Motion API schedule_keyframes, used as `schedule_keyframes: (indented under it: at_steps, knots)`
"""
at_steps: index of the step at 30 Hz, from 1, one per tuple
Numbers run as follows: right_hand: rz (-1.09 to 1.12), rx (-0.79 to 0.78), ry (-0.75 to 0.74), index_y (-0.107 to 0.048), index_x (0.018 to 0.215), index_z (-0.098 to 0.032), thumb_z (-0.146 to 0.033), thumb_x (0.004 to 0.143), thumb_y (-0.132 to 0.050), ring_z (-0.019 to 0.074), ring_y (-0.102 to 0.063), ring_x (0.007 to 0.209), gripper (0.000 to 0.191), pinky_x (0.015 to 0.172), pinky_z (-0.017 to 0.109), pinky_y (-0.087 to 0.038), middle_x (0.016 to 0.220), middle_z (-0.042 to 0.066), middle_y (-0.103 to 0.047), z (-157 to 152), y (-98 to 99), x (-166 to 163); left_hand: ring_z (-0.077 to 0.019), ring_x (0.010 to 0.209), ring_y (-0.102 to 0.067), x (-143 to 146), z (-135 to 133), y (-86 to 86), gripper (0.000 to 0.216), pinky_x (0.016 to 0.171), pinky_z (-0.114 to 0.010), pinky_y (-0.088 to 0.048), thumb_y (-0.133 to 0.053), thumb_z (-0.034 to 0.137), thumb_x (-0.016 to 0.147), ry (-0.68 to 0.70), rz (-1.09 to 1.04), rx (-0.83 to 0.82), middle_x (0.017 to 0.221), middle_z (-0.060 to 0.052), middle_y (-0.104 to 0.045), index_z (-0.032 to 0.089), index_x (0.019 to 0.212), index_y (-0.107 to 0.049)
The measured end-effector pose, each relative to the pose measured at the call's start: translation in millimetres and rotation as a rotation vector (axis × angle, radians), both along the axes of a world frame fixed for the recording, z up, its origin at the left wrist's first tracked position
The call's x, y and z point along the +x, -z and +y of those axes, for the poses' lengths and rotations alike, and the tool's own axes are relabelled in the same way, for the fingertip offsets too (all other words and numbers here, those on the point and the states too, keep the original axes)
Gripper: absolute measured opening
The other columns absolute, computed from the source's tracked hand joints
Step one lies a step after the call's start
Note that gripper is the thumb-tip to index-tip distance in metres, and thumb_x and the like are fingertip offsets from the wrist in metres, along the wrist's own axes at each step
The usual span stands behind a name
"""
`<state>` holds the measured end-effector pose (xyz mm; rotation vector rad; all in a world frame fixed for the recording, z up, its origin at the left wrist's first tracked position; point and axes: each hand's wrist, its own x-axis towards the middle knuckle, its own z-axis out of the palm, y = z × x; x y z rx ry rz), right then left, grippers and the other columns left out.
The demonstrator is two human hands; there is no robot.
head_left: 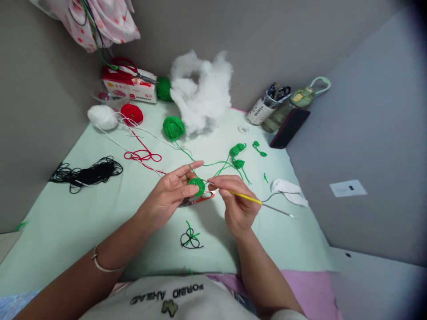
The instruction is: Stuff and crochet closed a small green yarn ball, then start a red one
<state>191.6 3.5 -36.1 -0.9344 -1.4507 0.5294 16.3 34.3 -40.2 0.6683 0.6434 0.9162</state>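
Between the thumb and fingers of my left hand (173,189) is a small round green crochet piece (197,186). A green strand runs over the raised index finger and back to a green yarn ball (173,128). My right hand (237,202) grips a crochet hook (246,196) with a yellow handle and metal ends. One end of the hook meets the edge of the crochet piece; the other points out to the right. Beneath my hands lie thread snips (202,198) with orange-red handles, partly covered by my left hand.
White stuffing (203,91) stands at the back, near a tissue pack (133,84). Black yarn (91,173), a white ball (102,117) and red yarn (132,115) lie left. Finished green pieces (238,155), a pen cup (263,109), a bottle (293,106) and a phone (289,129) are right.
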Motion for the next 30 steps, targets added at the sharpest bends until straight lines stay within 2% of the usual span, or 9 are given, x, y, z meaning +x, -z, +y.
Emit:
schedule_keyframes:
  at_steps: [3,5,10,14,17,19,21,25,30]
  knots:
    - [0.061,-0.042,-0.019,-0.079,0.101,-0.029,-0.021,0.096,-0.066,0.0204,-0.072,0.077,0.017,0.068,0.038,-0.06,0.089,0.004,-0.08,1,-0.3,4,-0.0129,0.081,-0.058,-2,1,-3.2,0.056,0.078,-0.026,-0.048,-0.086,0.017,0.073,-0.067,0.101,0.085,0.088,0.001,-0.062,0.024,0.127,-0.073]
    - [0.123,-0.093,-0.048,-0.08,0.1,-0.029,-0.025,0.096,-0.066,0.0188,-0.07,0.071,0.014,0.065,0.036,-0.059,0.087,0.003,-0.079,2,-0.3,7,-0.0122,0.079,-0.056,-3,1,-4.5,0.054,0.073,-0.025,-0.046,-0.085,0.019,0.074,-0.074,0.116,0.086,0.088,0.001,-0.06,0.025,0.126,-0.074]
    - [0.32,-0.267,-0.162,-0.079,0.093,-0.025,-0.032,0.094,-0.07,0.0156,-0.069,0.063,0.011,0.06,0.033,-0.059,0.086,0.004,-0.078,6,-2.0,14,-0.009,0.067,-0.054,-6,5,-3.1,0.045,0.063,-0.025,-0.043,-0.076,0.03,0.082,0.084,0.021,0.015,0.091,0.0,-0.058,0.022,0.126,-0.075]
    - [0.439,-0.378,-0.234,-0.077,0.087,-0.023,-0.035,0.091,-0.073,0.0124,-0.066,0.056,0.014,0.056,0.027,-0.057,0.076,0.002,-0.075,10,-5.3,16,-0.0087,0.061,-0.053,-6,6,0.0,0.04,0.062,-0.027,-0.046,-0.068,0.032,0.087,0.175,-0.05,0.026,0.088,-0.002,-0.06,0.018,0.123,-0.076]
    - [0.494,-0.396,-0.247,-0.076,0.086,-0.023,-0.039,0.09,-0.075,0.0111,-0.063,0.054,0.016,0.055,0.026,-0.055,0.074,0.0,-0.074,9,-5.8,11,-0.0126,0.077,-0.062,-3,4,2.7,0.04,0.074,-0.026,-0.051,-0.071,0.03,0.089,0.192,-0.054,0.052,0.095,-0.004,-0.065,0.021,0.128,-0.073]
    - [0.466,-0.378,-0.226,-0.077,0.089,-0.024,-0.038,0.091,-0.073,0.0128,-0.066,0.061,0.015,0.058,0.027,-0.056,0.08,0.001,-0.075,8,-3.8,7,-0.0158,0.092,-0.066,-1,2,4.1,0.044,0.087,-0.028,-0.052,-0.077,0.027,0.086,0.167,-0.046,0.077,0.103,-0.004,-0.067,0.025,0.13,-0.072]
    - [0.351,-0.317,-0.168,-0.078,0.093,-0.026,-0.035,0.093,-0.07,0.0159,-0.069,0.072,0.012,0.065,0.031,-0.058,0.088,0.003,-0.078,5,-1.0,4,-0.0164,0.099,-0.066,1,1,4.7,0.046,0.092,-0.028,-0.052,-0.082,0.023,0.081,0.117,0.006,0.102,0.105,-0.003,-0.068,0.027,0.126,-0.073]
    - [0.081,-0.174,-0.076,-0.08,0.098,-0.03,-0.028,0.096,-0.067,0.0209,-0.071,0.09,0.013,0.082,0.04,-0.056,0.094,0.003,-0.08,3,2.2,1,-0.0124,0.09,-0.061,3,-1,2.2,0.047,0.085,-0.024,-0.053,-0.087,0.02,0.075,0.031,0.166,0.152,0.092,0.001,-0.063,0.028,0.12,-0.076]
    - [0.077,-0.197,-0.151,-0.079,0.104,-0.032,-0.025,0.098,-0.064,0.0216,-0.071,0.096,0.018,0.085,0.04,-0.054,0.1,0.003,-0.081,3,1.6,0,-0.0153,0.096,-0.059,8,-4,-0.9,0.051,0.09,-0.028,-0.053,-0.089,0.022,0.071,-0.028,0.274,0.219,0.097,-0.001,-0.065,0.024,0.119,-0.074]
